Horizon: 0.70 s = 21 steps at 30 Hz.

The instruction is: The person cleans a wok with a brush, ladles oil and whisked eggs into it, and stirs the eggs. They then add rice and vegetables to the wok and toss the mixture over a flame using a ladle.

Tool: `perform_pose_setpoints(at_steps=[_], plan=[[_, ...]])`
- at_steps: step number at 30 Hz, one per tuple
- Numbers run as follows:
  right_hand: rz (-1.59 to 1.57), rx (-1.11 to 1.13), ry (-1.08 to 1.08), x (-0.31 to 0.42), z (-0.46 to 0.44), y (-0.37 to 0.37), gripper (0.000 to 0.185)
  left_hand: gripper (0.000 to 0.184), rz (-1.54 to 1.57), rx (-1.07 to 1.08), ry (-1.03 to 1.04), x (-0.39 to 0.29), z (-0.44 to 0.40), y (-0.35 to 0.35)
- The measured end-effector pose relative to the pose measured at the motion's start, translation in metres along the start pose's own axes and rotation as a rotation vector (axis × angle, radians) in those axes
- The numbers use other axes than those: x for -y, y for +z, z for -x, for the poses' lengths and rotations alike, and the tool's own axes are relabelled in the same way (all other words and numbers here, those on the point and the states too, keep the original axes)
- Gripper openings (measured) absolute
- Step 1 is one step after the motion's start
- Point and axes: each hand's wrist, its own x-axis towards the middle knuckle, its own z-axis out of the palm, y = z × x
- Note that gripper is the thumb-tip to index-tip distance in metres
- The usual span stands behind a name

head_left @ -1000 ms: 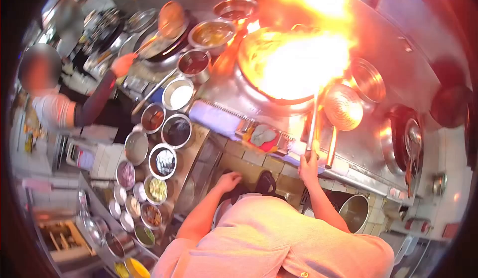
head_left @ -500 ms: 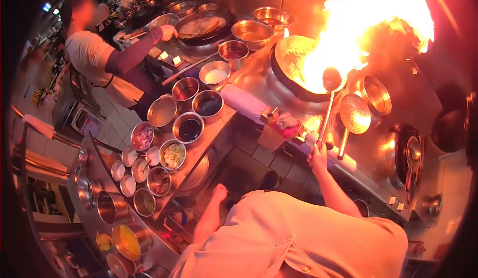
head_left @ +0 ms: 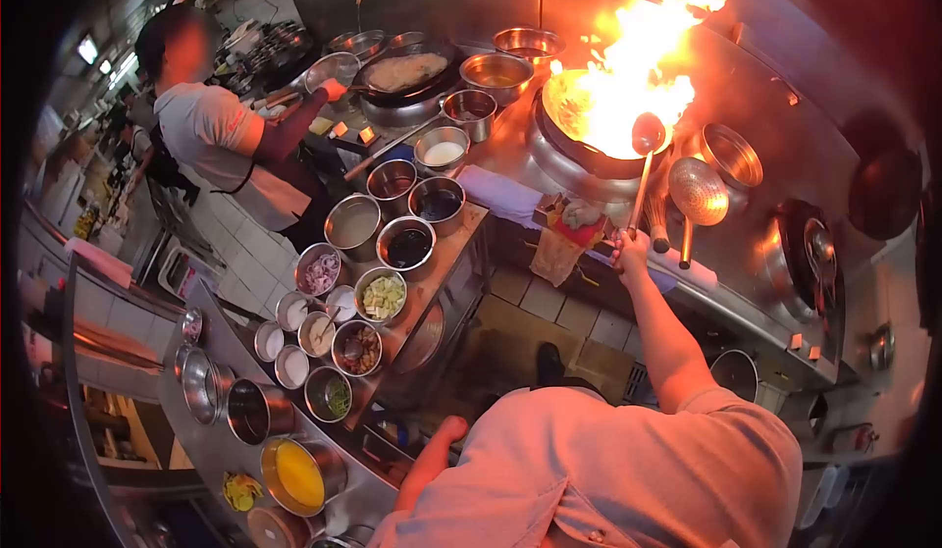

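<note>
My right hand (head_left: 631, 249) is closed around the handle of a long metal ladle (head_left: 648, 136). The ladle's bowl is at the near right edge of a wok (head_left: 557, 136), with tall flames (head_left: 618, 97) rising out of it. What the wok contains is hidden by fire and glare. Low beside my body, my left hand (head_left: 452, 428) is curled into a loose fist, with nothing visible in it and touching no utensil. Just right of the ladle lie a perforated skimmer (head_left: 699, 193) and a bamboo brush (head_left: 657, 224).
Metal pots of sauces and ingredients crowd the left counter, including dark sauce (head_left: 406, 244) and yellow liquid (head_left: 297, 474). A co-worker (head_left: 221, 126) holds a utensil at another wok (head_left: 402, 69). Rolled towels (head_left: 500, 192) and a cloth (head_left: 559, 254) line the stove's front edge.
The flames have shrunk and the red glare has weakened. The view has shifted slightly. My right hand still grips the ladle near the wok's edge, and my left stays low and curled.
</note>
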Motion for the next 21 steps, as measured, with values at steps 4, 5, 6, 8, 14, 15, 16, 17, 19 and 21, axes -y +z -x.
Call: perform_pose_setpoints(at_steps=[4, 5, 6, 8, 14, 15, 16, 17, 19, 21], plan=[[-0.004, -0.013, -0.017, 0.006, 0.004, 0.005, 0.008, 0.023, -0.137, -0.058, -0.1, 0.021, 0.009, -0.007], [-0.006, -0.03, -0.011, 0.008, 0.008, 0.007, 0.008, 0.022, -0.036, -0.064, -0.166, 0.038, 0.001, 0.004], [-0.014, -0.016, 0.011, 0.004, 0.003, 0.005, 0.01, 0.022, 0.067, -0.071, -0.232, 0.05, -0.005, 0.01], [-0.046, -0.025, 0.008, 0.005, 0.006, 0.007, 0.01, 0.021, 0.058, -0.048, -0.232, 0.054, -0.008, 0.01], [-0.104, -0.021, 0.021, 0.004, 0.01, 0.006, 0.01, 0.017, 0.092, -0.066, -0.224, 0.058, -0.012, 0.017], [-0.101, -0.014, 0.026, 0.002, 0.008, 0.005, 0.01, 0.016, 0.132, -0.068, -0.238, 0.058, -0.013, 0.018], [-0.104, -0.015, 0.025, 0.002, 0.008, 0.004, 0.01, 0.016, 0.129, -0.068, -0.237, 0.053, -0.009, 0.014], [-0.089, -0.015, 0.016, 0.001, 0.008, 0.003, 0.01, 0.018, 0.136, 0.0, -0.241, 0.04, 0.001, 0.007], [-0.074, -0.017, 0.006, 0.002, 0.008, 0.001, 0.01, 0.022, 0.141, 0.069, -0.243, 0.04, 0.0, 0.007], [-0.101, 0.017, 0.002, 0.0, 0.006, -0.002, 0.011, 0.029, 0.197, 0.063, -0.23, 0.06, -0.014, 0.018]])
